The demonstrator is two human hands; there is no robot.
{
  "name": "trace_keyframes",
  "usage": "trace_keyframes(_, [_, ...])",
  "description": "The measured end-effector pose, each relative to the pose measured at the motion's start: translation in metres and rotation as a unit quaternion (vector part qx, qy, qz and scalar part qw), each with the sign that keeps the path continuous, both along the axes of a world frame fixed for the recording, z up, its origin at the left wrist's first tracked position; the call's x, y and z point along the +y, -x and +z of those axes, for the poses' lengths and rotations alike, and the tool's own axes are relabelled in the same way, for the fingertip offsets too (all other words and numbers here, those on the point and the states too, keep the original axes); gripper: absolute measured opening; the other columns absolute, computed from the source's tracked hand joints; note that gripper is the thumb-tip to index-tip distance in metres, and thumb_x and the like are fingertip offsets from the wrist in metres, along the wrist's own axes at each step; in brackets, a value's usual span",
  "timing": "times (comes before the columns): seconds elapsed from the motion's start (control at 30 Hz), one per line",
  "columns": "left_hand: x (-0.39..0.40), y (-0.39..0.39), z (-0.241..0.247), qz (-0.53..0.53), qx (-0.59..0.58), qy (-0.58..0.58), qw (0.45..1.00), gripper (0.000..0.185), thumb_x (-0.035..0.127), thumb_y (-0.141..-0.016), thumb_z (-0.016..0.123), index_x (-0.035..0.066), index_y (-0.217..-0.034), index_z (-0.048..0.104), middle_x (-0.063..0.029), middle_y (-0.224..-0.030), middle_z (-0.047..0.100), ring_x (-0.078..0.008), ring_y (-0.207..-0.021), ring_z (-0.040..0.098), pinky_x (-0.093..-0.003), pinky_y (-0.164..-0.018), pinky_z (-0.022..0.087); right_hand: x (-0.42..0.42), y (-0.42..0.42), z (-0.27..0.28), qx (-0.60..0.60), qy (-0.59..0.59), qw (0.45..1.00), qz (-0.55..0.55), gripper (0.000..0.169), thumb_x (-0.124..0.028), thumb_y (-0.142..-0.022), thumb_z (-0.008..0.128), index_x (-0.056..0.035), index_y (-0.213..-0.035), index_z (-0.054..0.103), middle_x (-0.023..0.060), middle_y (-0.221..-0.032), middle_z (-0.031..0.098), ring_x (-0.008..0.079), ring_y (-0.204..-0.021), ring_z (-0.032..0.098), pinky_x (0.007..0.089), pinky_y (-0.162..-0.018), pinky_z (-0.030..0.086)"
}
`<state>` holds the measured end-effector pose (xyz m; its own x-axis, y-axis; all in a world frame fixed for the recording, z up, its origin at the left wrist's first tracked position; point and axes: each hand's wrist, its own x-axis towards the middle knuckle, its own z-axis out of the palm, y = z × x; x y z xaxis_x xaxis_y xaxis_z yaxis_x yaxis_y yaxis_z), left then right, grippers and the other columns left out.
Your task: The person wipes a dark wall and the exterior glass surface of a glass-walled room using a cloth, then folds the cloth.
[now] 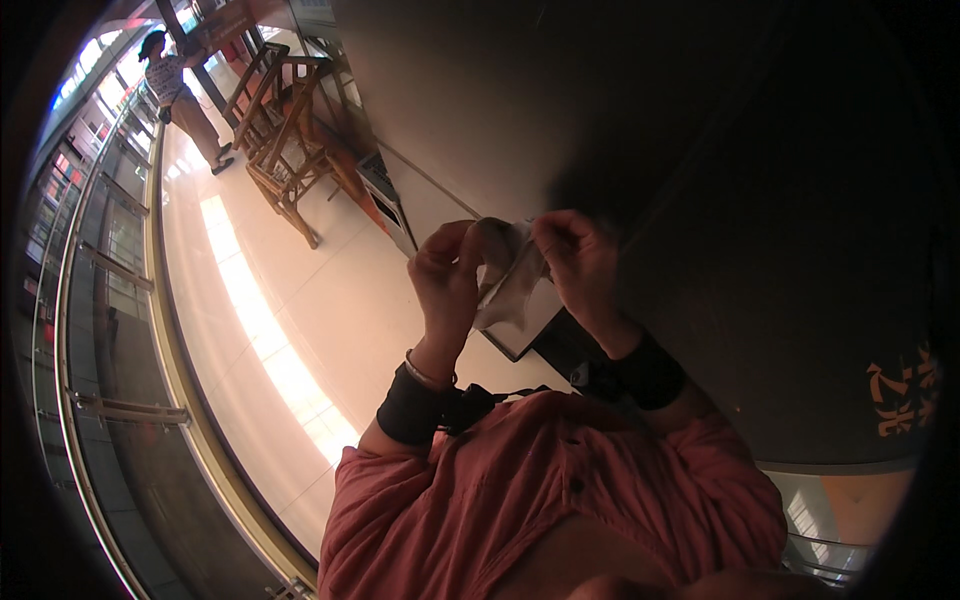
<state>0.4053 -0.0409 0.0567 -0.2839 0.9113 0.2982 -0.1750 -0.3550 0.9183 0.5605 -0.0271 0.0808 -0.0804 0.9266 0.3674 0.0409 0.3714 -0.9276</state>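
My left hand (444, 262) and my right hand (577, 255) are raised in front of my chest, a short gap apart. A thin, whitish, translucent piece of plastic film (517, 289) is stretched between them. Thumb and fingers of each hand pinch it near its upper part, and its lower end hangs loose and crumpled. Whether it is a bag or a glove I cannot tell. Below the film a pale panel with a dark edge (517, 341) shows in part, mostly covered by the film and my right arm.
Bamboo or wooden chairs (285, 150) stand stacked at the upper left. Beyond them a person (180, 101) stands on the glossy tiled floor (300, 300). A glass-and-metal railing (112, 300) curves along the left. A dark surface bearing writing (750, 300) fills the right.
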Motion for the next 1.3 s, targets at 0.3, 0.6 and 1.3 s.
trace_keyframes(0.3, [-0.006, -0.025, 0.008, 0.136, 0.259, -0.149, 0.944, 0.014, -0.005, -0.081, 0.067, -0.002, -0.095, 0.068, -0.0113, -0.092, 0.066, -0.0201, -0.078, 0.067, -0.0285, -0.067, 0.055, -0.001, 0.007, -0.009, -0.012, -0.023, 1.000, -0.017, 0.016, -0.015, -0.089, 0.068, 0.0008, -0.090, 0.066, 0.0055, -0.076, 0.067, 0.0091, -0.066, 0.061, 0.0236, -0.061, 0.049])
trace_keyframes(0.6, [-0.007, -0.022, 0.010, 0.184, 0.387, -0.194, 0.882, 0.017, -0.005, -0.077, 0.068, 0.001, -0.092, 0.067, -0.0105, -0.082, 0.063, -0.0253, -0.069, 0.066, -0.0316, -0.059, 0.051, -0.001, 0.006, -0.006, -0.029, -0.034, 0.998, -0.038, 0.016, -0.015, -0.089, 0.068, 0.0017, -0.088, 0.066, 0.0054, -0.072, 0.066, 0.0096, -0.064, 0.061, 0.0232, -0.059, 0.048])
trace_keyframes(1.3, [0.003, 0.013, 0.012, -0.017, 0.018, -0.056, 0.998, 0.011, 0.004, -0.091, 0.061, -0.001, -0.101, 0.063, 0.0018, -0.084, 0.063, -0.0046, -0.079, 0.056, -0.0202, -0.070, 0.046, 0.001, -0.005, -0.020, 0.110, 0.052, 0.987, 0.101, 0.014, -0.012, -0.092, 0.064, -0.0007, -0.100, 0.065, -0.0010, -0.078, 0.061, 0.0044, -0.068, 0.056, 0.0195, -0.061, 0.047])
